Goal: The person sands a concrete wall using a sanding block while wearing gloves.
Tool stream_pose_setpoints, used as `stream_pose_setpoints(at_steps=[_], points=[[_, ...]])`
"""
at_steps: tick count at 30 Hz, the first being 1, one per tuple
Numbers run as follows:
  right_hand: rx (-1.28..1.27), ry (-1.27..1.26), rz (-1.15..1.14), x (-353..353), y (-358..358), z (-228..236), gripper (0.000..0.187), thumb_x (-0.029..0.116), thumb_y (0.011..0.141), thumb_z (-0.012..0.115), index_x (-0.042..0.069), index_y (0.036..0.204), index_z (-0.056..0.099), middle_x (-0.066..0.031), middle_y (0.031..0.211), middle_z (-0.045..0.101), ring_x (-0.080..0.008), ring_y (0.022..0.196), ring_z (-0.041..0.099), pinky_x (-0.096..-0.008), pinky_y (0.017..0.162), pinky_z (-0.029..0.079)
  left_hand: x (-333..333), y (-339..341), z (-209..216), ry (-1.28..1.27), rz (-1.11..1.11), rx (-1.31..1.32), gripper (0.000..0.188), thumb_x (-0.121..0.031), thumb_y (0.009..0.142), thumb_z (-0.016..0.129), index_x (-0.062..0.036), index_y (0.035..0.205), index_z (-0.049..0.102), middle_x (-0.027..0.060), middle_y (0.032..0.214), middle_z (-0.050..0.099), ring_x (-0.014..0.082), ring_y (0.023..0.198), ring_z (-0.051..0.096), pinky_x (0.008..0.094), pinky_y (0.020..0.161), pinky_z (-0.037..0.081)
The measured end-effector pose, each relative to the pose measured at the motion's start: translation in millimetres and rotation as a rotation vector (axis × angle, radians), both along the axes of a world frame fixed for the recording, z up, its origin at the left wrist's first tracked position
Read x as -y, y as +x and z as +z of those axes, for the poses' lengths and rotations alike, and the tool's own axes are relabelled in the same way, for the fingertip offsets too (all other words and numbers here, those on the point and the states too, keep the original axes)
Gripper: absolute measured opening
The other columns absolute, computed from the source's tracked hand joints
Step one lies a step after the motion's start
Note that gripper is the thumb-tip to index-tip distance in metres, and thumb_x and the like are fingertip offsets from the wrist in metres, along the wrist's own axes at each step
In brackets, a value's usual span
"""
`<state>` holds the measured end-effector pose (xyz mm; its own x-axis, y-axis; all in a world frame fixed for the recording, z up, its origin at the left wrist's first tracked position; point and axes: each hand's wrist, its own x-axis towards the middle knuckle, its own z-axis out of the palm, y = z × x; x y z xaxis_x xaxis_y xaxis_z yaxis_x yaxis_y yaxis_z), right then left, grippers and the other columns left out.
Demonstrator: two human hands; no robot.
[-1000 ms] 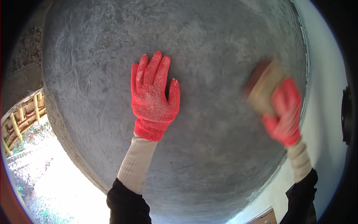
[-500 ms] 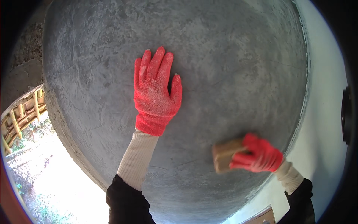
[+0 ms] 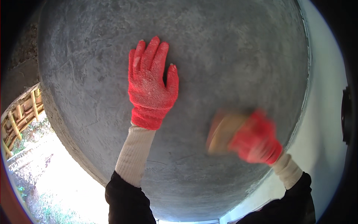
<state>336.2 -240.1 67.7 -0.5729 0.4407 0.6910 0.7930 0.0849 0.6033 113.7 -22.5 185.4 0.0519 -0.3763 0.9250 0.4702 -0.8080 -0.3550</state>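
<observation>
My left hand (image 3: 152, 84), in a dusty red coated glove, lies flat against a grey plastered wall (image 3: 209, 56), its fingers stretched upward and the thumb apart. Lower and to the right, my right hand (image 3: 258, 140), gloved the same way, is closed round the right end of a tan rectangular block (image 3: 223, 132). Motion smears both the hand and the block, so the block's exact kind and whether it touches the wall cannot be told. Cream knitted cuffs and black sleeves cover my forearms.
The grey wall has a rough broken edge (image 3: 71, 149) at the left, with bright ground and a tiled roof edge with wooden poles (image 3: 22, 114) beyond. A pale wall (image 3: 324, 97) meets it on the right, with a dark round-edged object (image 3: 346, 115) at the rim.
My right hand has moved up the wall with the block, which is now tilted more steeply. My left hand still rests flat, slightly higher and further left in the view, which has shifted a little.
</observation>
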Motion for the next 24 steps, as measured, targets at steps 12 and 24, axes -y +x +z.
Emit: stream_pose_setpoints(at_steps=[12, 24], points=[[-0.574, 0.872, -0.004, 35.2, 81.2, 141.3, 0.062, 0.014, 0.079, 0.075, 0.006, 0.138, 0.057, -0.0254, 0.143, 0.05, -0.0443, 0.122, 0.054, -0.0458, 0.105, 0.045, 4.7, 7.9, -1.4, 0.006, -0.036, 0.001, 0.048, -0.005, 0.086, 0.065, -0.0027, 0.133, 0.06, 0.0145, 0.142, 0.057, 0.0405, 0.135, 0.048, 0.0508, 0.115, 0.036], [-0.12, -0.176, 0.049, 12.4, 5.7, -12.4, 0.05, 0.023, 0.061, 0.081, 0.018, 0.108, 0.066, -0.0139, 0.113, 0.062, -0.0412, 0.106, 0.06, -0.0566, 0.088, 0.052, 3.9, -3.4, -3.7, -0.008, 0.013, 0.01, 0.048, -0.006, 0.087, 0.066, -0.003, 0.134, 0.06, 0.0146, 0.141, 0.058, 0.0403, 0.135, 0.048, 0.0498, 0.115, 0.036]])
